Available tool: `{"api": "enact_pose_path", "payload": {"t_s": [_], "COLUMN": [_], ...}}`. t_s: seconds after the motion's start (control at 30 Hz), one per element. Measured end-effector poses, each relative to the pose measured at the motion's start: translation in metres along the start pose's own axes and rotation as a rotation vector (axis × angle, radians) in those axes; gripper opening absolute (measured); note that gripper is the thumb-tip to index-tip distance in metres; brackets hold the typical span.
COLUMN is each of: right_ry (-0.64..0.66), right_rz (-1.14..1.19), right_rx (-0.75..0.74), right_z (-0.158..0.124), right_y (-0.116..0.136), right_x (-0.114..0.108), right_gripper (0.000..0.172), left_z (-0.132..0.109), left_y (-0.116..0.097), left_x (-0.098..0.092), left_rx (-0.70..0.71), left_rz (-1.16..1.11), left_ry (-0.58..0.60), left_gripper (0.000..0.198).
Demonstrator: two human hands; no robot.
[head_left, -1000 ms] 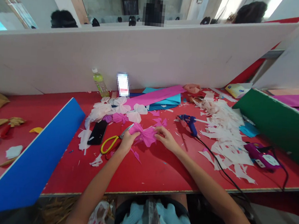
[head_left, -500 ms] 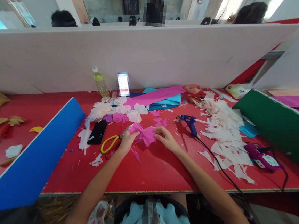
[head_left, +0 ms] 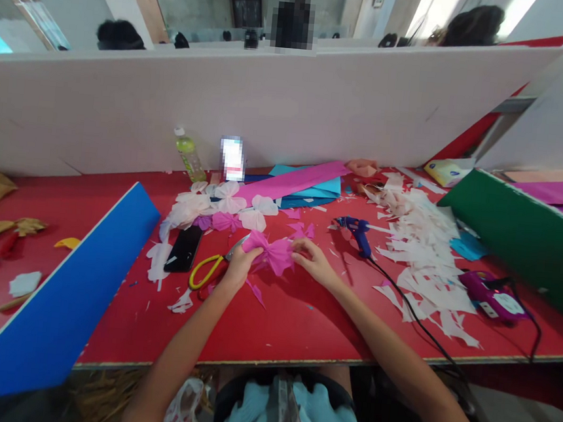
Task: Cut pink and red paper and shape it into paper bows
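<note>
Holding a pink paper piece (head_left: 277, 256) from both sides

Nearest, above the bare front of the red table (head_left: 295, 337), the left hand (head_left: 239, 264) is clamped on one end of the pink paper piece, and the right hand (head_left: 312, 262) pinches its opposite edge. The paper hangs between them, gathered at its middle and flared outward, so its shaping looks well along; whether anything fastens the gather, I cannot tell.

Beside the left hand lie yellow-handled scissors (head_left: 206, 272), then a black phone (head_left: 184, 248). To the right, a blue glue gun (head_left: 357, 231) rests near a heap of white paper scraps (head_left: 423, 253), so plenty of cutting appears done.

Farther back, white petalled pieces (head_left: 228, 197) look shaped, with a smaller pink bunch (head_left: 226, 221) among them. Behind these, a flat pink strip (head_left: 296, 181) over blue paper (head_left: 315, 197) appears unworked, so material seems left. A bottle (head_left: 188, 157) stands by the pale partition (head_left: 291, 100).
</note>
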State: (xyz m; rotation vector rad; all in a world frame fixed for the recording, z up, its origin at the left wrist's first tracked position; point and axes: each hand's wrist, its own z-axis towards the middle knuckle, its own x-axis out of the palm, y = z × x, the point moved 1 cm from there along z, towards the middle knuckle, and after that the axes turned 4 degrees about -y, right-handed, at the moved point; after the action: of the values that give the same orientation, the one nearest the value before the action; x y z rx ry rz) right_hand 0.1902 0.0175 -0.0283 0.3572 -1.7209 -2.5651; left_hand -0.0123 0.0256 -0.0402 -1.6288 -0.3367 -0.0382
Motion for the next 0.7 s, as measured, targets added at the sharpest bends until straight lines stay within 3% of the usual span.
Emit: {"api": "enact_pose_path", "payload": {"t_s": [0.33,0.7], "right_ry": [-0.069,-0.101], "right_rz": [-0.299,-0.309], "right_rx": [-0.077,-0.074], "right_z": [-0.0009,-0.0019], "right_y": [0.0017,-0.0012], "right_x": [0.0015,0.0025], "right_gripper": [0.008,0.01], "left_z": [-0.001,-0.0001], "left_y": [0.0003,0.0036], "left_x": [-0.0015,-0.002], "left_rx": [0.021,0.022], "left_rz": [0.036,0.046], "left_ry": [-0.024,-0.023], "left_gripper": [0.022,0.023]}}
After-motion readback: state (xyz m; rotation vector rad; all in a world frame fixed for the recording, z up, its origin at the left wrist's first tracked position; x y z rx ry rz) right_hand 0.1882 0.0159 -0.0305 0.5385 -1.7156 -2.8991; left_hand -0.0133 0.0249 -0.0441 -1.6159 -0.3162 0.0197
